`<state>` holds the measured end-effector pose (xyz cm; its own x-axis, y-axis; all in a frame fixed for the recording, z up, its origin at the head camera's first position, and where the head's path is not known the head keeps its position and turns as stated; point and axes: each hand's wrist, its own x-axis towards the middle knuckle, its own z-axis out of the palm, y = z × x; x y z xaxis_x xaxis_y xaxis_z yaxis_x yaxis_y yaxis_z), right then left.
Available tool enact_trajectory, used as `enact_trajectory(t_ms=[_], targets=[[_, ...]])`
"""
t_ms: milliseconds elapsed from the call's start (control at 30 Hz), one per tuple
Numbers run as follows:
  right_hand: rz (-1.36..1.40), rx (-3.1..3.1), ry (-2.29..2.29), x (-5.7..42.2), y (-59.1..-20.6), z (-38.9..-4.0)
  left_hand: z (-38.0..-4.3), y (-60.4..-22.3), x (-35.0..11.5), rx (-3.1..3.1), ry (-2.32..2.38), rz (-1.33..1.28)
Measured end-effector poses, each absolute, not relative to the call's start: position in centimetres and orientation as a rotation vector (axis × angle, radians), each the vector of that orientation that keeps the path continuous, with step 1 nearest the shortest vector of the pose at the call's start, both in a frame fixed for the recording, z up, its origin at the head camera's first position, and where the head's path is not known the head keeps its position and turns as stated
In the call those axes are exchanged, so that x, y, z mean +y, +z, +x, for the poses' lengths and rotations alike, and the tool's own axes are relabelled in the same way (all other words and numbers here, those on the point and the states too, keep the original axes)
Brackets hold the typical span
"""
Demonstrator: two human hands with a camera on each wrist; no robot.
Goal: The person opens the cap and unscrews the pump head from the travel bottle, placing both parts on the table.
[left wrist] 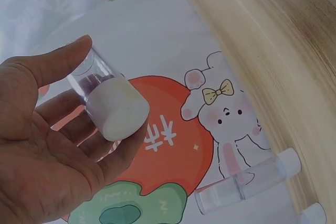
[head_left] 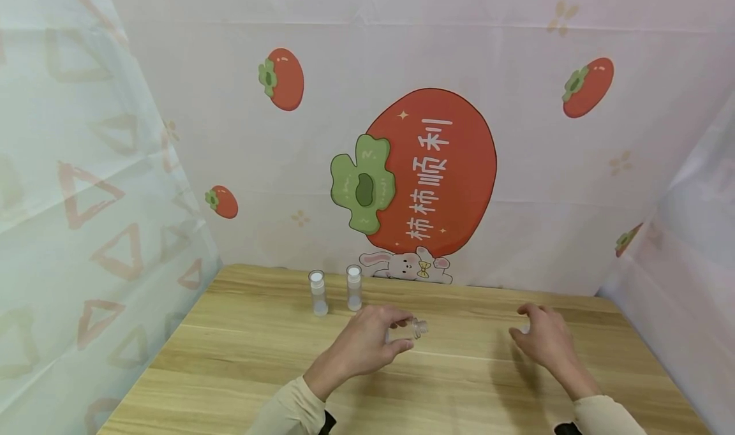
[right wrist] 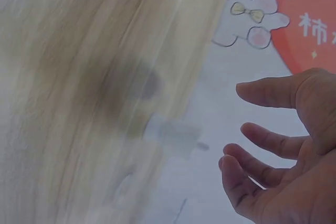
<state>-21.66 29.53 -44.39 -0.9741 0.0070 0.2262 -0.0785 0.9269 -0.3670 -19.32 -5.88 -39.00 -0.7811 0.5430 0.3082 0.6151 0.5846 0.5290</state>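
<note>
My left hand [head_left: 366,340] holds a small clear bottle [left wrist: 118,109] with a white base, pinched between thumb and fingers. In the head view the bottle lies sideways in the grip, its open threaded neck pointing right. My right hand [head_left: 548,337] is over the right part of the table, its fingers spread apart and loosely bent. Just beyond those fingertips, the right wrist view shows a blurred white cylindrical piece [right wrist: 173,136] with a thin stem, apart from the fingers. Whether it is falling or lies on the table, I cannot tell.
Two clear bottles with white parts, one on the left [head_left: 318,293] and one beside it [head_left: 354,288], stand upright near the back edge of the wooden table [head_left: 241,352]. Behind the table hangs a white cloth [head_left: 534,167] printed with persimmons and a rabbit.
</note>
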Motion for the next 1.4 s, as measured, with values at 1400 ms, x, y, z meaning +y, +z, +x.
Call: enact_trajectory(t_ms=[1400], targets=[[0.35,-2.719,0.663,23.6,-42.9,-18.7,-21.5,-42.8,-14.9,-2.589,-1.397,-0.318]])
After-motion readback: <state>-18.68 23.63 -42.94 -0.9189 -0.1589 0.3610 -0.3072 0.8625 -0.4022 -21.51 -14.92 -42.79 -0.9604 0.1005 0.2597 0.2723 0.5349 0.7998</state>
